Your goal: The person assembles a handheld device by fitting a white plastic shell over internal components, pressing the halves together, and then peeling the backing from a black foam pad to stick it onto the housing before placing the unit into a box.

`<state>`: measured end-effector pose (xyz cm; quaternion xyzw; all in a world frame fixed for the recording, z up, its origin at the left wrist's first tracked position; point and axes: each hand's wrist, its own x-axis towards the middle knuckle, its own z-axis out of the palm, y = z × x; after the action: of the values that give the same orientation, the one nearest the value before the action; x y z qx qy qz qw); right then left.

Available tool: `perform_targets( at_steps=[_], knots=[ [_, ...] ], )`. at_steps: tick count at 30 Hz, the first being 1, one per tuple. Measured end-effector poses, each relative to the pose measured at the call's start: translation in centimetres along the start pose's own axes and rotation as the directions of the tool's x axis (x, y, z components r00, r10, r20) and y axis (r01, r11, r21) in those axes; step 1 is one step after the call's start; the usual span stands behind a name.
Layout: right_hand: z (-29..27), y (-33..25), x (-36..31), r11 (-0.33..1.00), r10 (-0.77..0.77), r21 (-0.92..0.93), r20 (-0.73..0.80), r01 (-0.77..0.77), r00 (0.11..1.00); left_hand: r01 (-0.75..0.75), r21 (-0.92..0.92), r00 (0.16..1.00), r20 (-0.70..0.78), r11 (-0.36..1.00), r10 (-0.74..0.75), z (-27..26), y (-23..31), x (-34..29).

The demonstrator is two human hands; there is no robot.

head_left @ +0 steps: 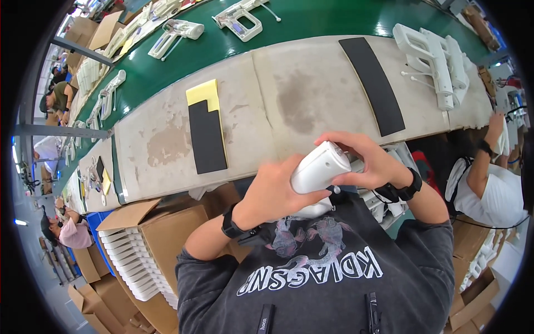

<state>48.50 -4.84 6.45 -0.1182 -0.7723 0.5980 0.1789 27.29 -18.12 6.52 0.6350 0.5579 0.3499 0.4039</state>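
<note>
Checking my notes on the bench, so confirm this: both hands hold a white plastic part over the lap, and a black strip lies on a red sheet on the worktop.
Not quite. The head view shows the black strip lying on a yellow sheet, not a red one. The rest holds: the left hand and right hand both hold the white plastic part over the lap, near the worktop.

A glossy white plastic housing (pixel 318 167) sits between the hands. The pale grey worktop (pixel 311 94) is blotched with darker stains, carrying matte black foam strips (pixel 371 84) and a yellow pad (pixel 203 93). Beyond runs a dark green conveyor belt (pixel 311 22).
</note>
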Motion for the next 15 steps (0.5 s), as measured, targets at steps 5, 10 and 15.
perform_targets(
  at_steps=[5,10,15],
  knots=[
    [0.7,0.5,-1.5,0.988,0.113,0.111,-0.010,-0.111,0.994,0.035,0.213,0.997,-0.079,0.976,-0.018,1.6,1.3,-0.7],
    [2.0,1.6,-2.5,0.997,0.001,0.072,-0.067,0.004,0.998,0.037,0.191,0.995,-0.098,0.981,-0.019,2.4,2.0,-1.6],
    [2.7,1.4,-2.7,0.994,0.010,0.105,-0.040,-0.006,0.999,0.089,0.193,0.990,-0.128,0.977,-0.065,2.9,2.5,-2.4]
  ],
)
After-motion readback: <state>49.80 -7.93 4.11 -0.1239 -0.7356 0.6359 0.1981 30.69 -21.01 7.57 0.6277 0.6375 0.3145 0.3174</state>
